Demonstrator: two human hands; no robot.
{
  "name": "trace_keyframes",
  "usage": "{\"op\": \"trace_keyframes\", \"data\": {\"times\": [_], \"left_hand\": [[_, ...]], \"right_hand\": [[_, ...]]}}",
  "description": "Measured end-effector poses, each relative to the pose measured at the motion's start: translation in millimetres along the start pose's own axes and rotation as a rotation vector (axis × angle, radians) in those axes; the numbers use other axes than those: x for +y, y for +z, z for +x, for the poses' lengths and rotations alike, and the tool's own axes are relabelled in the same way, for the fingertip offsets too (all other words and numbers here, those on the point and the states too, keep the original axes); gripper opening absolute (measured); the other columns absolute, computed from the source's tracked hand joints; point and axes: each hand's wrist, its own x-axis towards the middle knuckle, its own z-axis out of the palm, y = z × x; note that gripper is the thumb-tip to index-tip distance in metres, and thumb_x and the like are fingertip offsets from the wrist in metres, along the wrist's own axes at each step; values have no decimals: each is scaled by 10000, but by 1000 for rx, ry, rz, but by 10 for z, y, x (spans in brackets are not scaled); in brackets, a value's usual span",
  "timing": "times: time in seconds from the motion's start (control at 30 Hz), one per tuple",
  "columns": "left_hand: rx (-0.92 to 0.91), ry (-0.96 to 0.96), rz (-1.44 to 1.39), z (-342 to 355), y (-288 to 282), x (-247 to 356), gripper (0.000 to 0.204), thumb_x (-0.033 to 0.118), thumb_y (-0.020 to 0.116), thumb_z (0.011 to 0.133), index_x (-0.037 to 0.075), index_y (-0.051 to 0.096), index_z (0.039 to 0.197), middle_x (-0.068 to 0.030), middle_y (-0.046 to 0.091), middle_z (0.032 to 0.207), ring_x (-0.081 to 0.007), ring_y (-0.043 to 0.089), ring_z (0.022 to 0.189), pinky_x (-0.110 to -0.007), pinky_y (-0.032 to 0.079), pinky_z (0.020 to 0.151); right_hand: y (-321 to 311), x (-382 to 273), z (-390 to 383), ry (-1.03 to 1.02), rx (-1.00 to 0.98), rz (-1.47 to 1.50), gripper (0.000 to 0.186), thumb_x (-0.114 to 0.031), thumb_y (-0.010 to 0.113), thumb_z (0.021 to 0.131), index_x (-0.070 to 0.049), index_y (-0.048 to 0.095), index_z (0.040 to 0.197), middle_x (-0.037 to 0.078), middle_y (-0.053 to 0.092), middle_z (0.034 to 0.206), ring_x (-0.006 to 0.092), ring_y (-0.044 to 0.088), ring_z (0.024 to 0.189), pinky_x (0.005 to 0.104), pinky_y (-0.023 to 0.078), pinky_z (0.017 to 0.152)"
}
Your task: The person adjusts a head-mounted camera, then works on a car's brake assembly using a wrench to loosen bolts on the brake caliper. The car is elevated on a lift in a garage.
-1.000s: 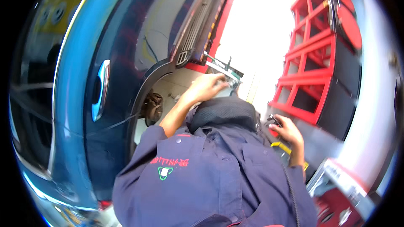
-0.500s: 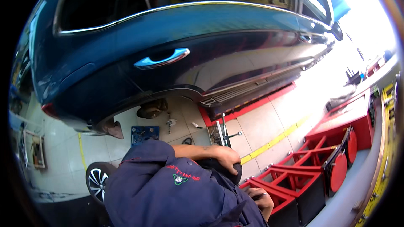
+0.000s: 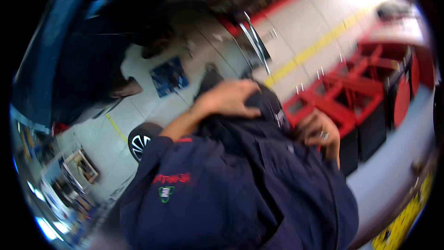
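My left hand (image 3: pixel 231 99) lies over the dark cloth of my trouser leg (image 3: pixel 266 102), fingers stretched and thumb apart; it is open and holds nothing that shows. My right hand (image 3: pixel 319 129) is beside my right side, close to the red frame rack (image 3: pixel 337 106). Its fingers are curled in and blurred, with a silvery ring-like spot (image 3: pixel 324 135) on them. Whatever they may hold is hidden. My dark blue work jacket (image 3: pixel 222 190) fills the lower middle.
The dark blue car (image 3: pixel 69 60) stands at the upper left. On the tiled floor lie a blue tray-like panel (image 3: pixel 169 76) and a metal stand (image 3: pixel 255 41). A wheel (image 3: pixel 139 144) is left of me. Yellow floor tape (image 3: pixel 307 53) runs toward the upper right.
My view has swung down and away from the car, and the picture is blurred. Both hands appear higher in it. The left hand's fingers look more stretched over my leg.
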Motion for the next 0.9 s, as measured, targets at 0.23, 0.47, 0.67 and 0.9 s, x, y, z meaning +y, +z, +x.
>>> {"op": "trace_keyframes", "data": {"times": [0.23, 0.47, 0.67, 0.9], "left_hand": [[-136, -15, 28, 242, -74, 148, 538, 390, 687, 769, 43, 583, 1166, -175, 619, 1110, -355, 599, 1035, -390, 478, 886], [-211, 110, -41, 234, 72, -86, 487, 393, 640, 837, 5, 586, 1127, -198, 637, 1030, -367, 601, 1008, -406, 476, 860], [-150, 158, -184, -303, -27, -358, 329, 322, 561, 912, 35, 615, 1063, -204, 648, 1005, -371, 619, 958, -415, 485, 824], [182, -75, -82, -1233, -74, -1001, 334, 384, 611, 880, 87, 638, 1030, -220, 643, 771, -387, 641, 763, -467, 494, 684]], "right_hand": [[345, -208, -635, -145, 709, -156, 255, -28, 738, 687, 30, 704, 934, 163, 685, 945, 191, 641, 685, 298, 508, 622], [354, 39, -880, 161, 872, 39, 448, -76, 713, 611, 3, 686, 1051, 107, 686, 992, 66, 524, 605, 213, 402, 514], [467, 713, 528, 409, 1257, 127, 301, -274, 525, 979, -3, 635, 1050, -1, 622, 796, 27, 390, 534, 185, 298, 458], [967, 927, 2151, 380, 925, -100, 231, -205, 501, 981, -1, 603, 1014, -37, 506, 662, 11, 376, 514, 187, 273, 439]]}}
